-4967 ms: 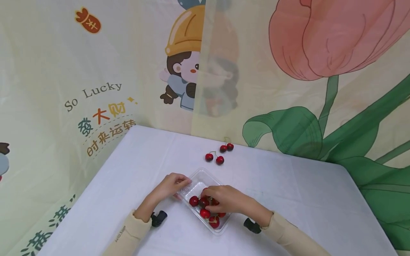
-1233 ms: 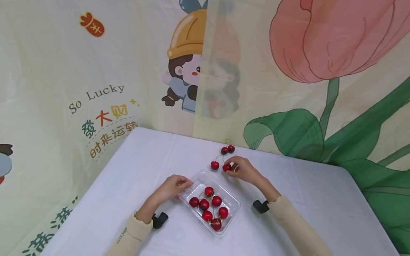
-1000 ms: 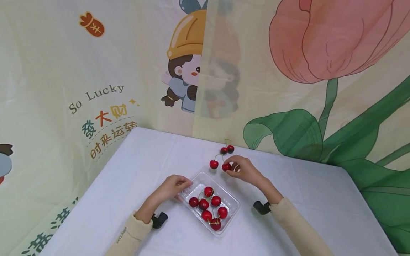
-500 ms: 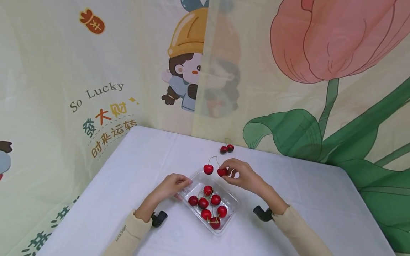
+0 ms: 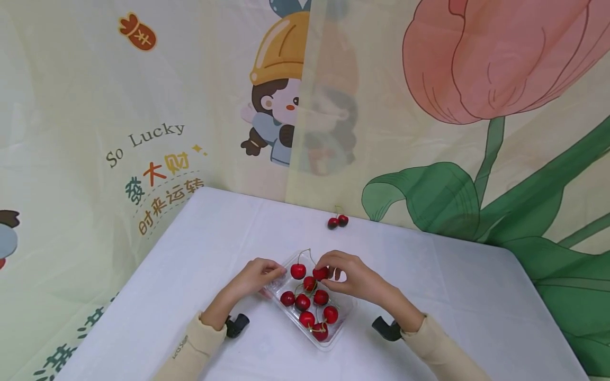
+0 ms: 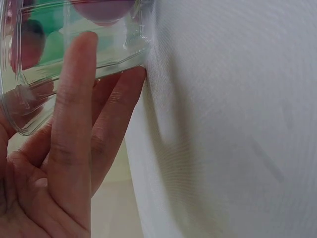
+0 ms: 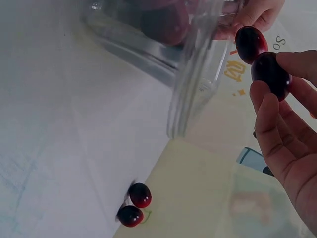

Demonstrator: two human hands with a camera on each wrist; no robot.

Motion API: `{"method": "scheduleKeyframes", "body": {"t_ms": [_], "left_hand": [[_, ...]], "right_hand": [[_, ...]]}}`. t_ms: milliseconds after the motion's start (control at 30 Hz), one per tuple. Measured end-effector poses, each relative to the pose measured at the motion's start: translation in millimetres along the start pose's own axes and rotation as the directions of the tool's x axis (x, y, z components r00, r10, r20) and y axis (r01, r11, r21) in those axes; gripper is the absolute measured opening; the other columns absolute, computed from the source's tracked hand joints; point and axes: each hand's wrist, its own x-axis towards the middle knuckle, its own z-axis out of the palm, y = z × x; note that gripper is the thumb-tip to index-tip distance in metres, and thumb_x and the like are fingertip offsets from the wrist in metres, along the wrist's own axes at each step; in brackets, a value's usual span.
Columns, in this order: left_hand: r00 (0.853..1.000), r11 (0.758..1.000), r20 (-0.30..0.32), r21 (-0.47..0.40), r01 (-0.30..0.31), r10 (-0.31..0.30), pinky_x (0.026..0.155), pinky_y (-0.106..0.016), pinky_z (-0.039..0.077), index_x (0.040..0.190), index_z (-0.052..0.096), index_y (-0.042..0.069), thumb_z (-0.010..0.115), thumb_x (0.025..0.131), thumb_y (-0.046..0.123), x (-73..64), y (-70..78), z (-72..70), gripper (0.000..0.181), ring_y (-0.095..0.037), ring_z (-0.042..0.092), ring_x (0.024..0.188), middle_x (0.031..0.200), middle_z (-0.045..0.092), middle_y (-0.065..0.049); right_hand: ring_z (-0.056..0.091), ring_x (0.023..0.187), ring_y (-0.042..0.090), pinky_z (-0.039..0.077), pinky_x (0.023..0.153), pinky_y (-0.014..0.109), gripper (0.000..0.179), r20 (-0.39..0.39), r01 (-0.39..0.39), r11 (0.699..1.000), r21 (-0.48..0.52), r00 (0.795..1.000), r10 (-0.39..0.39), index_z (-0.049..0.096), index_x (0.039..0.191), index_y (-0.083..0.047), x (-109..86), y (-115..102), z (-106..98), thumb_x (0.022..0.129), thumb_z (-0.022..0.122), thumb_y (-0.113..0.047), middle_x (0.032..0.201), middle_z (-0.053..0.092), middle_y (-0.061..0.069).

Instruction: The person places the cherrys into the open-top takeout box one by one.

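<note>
A clear plastic container [image 5: 326, 346] stands on the white table, with several red cherries [image 5: 302, 302] in it. At its left corner, my left hand [image 5: 257, 276] grips the rim; the left wrist view shows fingers [image 6: 74, 99] against the container's wall. Over the far part of the container, my right hand [image 5: 355, 276] pinches a cherry [image 7: 270, 75] between thumb and fingers. A second cherry [image 5: 298, 271] dangles beside it, joined by a green stem. In the right wrist view this pair is above the container's rim.
Another pair of stemmed cherries [image 5: 332, 223] lies near the back edge of the white-covered table [image 5: 443, 307]. Printed curtains [image 5: 229, 106] hang close behind and to the left. A black wrist camera [image 5: 387, 328] sits below the right hand, another [image 5: 236, 325] below the left.
My right hand left the container's cherries, took hold of a cherry pair behind it and carried it toward me, over the container. My left hand has stayed at the rim.
</note>
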Motion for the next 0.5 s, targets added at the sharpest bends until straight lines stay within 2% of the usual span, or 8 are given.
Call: {"method": "scheduleKeyframes", "body": {"t_ms": [167, 333, 500], "left_hand": [[1.0, 1.0, 0.0, 0.001, 0.002, -0.002, 0.053, -0.031, 0.059, 0.109, 0.068, -0.005, 0.06, 0.098, 0.021, -0.4, 0.6, -0.1, 0.029, -0.02, 0.065, 0.069, 0.096, 0.069, -0.013], [1.0, 1.0, -0.019, 0.018, 0.013, -0.013, 0.053, -0.031, 0.059, 0.11, 0.068, -0.004, 0.061, 0.097, 0.022, -0.5, 2.0, 0.6, 0.03, -0.019, 0.064, 0.067, 0.092, 0.068, -0.011], [1.0, 1.0, -0.026, 0.024, 0.016, -0.015, 0.053, -0.03, 0.058, 0.11, 0.068, -0.005, 0.061, 0.097, 0.021, -0.6, 2.1, 1.0, 0.03, -0.016, 0.062, 0.064, 0.097, 0.069, -0.013]], "right_hand": [[0.059, 0.087, 0.015, 0.057, 0.069, 0.024, 0.028, 0.038, 0.025, 0.999, 0.029, 0.999, -0.026, 0.066, 0.111, -0.007, -0.5, 0, 10, 0.085, 0.073, -0.001, 0.109, 0.065, 0.006], [0.058, 0.086, 0.015, 0.057, 0.069, 0.023, 0.027, 0.093, 0.019, 0.999, 0.05, 0.995, -0.024, 0.067, 0.112, -0.005, -0.6, -2, 20, 0.086, 0.073, -0.002, 0.11, 0.065, 0.007], [0.058, 0.089, 0.015, 0.057, 0.071, 0.021, 0.026, 0.134, -0.011, 0.998, 0.054, 0.991, 0.003, 0.067, 0.112, -0.005, 0.1, -2, 29, 0.087, 0.072, -0.003, 0.111, 0.064, 0.006]]}}
